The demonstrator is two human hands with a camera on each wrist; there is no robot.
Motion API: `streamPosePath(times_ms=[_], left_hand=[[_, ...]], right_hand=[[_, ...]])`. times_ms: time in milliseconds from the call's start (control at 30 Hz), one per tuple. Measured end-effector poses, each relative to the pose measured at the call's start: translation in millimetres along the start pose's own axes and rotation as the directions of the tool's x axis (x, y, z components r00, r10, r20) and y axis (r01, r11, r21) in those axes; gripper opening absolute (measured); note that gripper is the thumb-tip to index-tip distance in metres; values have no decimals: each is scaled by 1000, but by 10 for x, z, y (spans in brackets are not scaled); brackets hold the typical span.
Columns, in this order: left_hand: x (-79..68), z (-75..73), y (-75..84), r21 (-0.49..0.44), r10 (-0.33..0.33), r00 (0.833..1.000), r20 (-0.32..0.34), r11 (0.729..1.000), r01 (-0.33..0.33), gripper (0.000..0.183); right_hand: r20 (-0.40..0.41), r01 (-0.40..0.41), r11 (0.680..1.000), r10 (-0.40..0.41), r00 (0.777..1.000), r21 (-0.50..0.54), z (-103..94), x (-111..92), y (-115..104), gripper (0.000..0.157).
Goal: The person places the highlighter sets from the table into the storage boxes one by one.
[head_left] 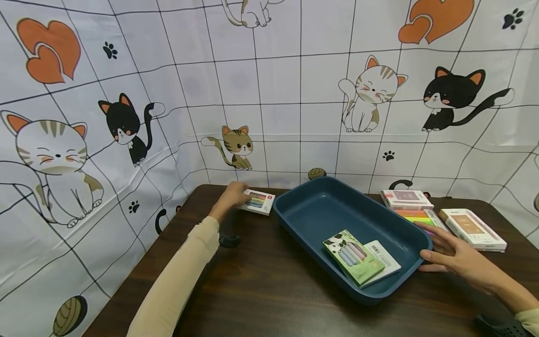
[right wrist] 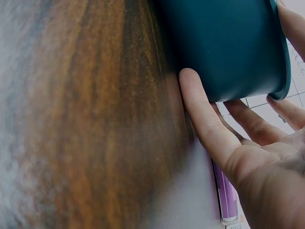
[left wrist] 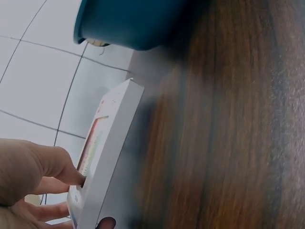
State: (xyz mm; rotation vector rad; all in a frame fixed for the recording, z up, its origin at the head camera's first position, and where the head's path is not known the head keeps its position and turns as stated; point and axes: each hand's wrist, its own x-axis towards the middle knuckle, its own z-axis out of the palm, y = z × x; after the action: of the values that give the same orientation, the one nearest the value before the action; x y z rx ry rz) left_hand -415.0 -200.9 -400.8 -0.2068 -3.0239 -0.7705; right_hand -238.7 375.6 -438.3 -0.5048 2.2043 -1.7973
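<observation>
At the table's far left, my left hand (head_left: 230, 200) pinches a flat white box (head_left: 262, 202) with a window of coloured stripes. In the left wrist view the thumb presses the front of the box (left wrist: 112, 143) and a fingertip shows beneath it. My right hand (head_left: 456, 257) holds the near right end of a dark blue plastic bin (head_left: 311, 210), thumb at the rim and fingers along the outer wall (right wrist: 228, 52). Inside the bin, a green box (head_left: 353, 257) with pictured pens overlaps a white box (head_left: 385, 260).
Right of the bin lie a white and pink box (head_left: 406, 199), a rainbow-striped pack (head_left: 417, 216) and a white box with a tan panel (head_left: 473, 228). A cat-patterned sheet (head_left: 278, 84) hangs behind the dark wooden table (head_left: 261, 281).
</observation>
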Motion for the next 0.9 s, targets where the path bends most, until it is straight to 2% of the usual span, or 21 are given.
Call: streamPosePath(times_ms=[133,367,533,733,900], left_hand=[[-9,-80,-31,-41,-11,1000,-17,999,10,49],[-18,-152,-51,-109,-53,999,1,993,53,51],[-49,-206,8,-134,-53,998,-22,990,50,50],[-63,-281,60,-154,-70,997,-19,986,66,53],[-106,-340,141,-150,-20,999,-39,989,14,54]], right_hand=[[-8,-10,1000,10,1000,-1,6,3,-13,72],[-12,-30,1000,30,999,4,5,7,-22,74],[-2,-12,1000,12,1000,13,8,13,-29,73],[-2,-12,1000,12,1000,6,0,10,-15,72],[-8,-12,1000,12,1000,-3,-1,15,2,72]])
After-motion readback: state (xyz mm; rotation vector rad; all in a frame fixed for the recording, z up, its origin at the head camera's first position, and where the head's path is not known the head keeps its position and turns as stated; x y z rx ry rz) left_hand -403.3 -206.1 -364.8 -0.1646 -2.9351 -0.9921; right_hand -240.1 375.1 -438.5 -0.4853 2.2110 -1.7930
